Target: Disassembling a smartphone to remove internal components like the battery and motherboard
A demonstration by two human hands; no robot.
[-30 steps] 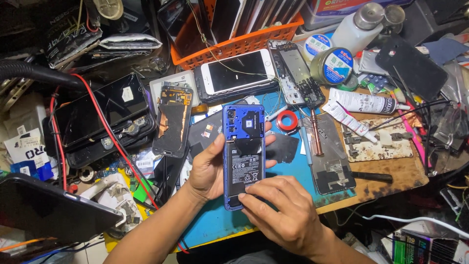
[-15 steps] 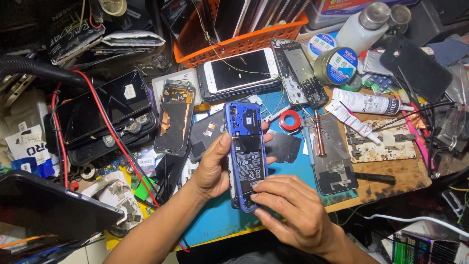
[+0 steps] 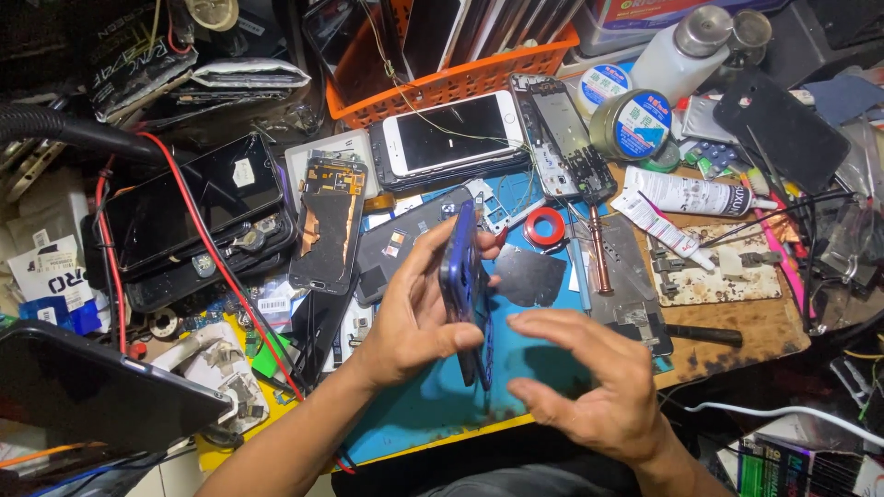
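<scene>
I see the blue phone [image 3: 463, 285], flat a moment ago, now turned edge-on above the teal mat [image 3: 543, 368], pinched in my left hand [image 3: 414, 317], my right hand [image 3: 589, 382] spread and off it.

I saw the blue phone [image 3: 463, 294] standing on edge, turned side-on to my view, its thin dark rim facing me. It was held upright above the blue mat [image 3: 442, 405], near the middle of the bench.
</scene>
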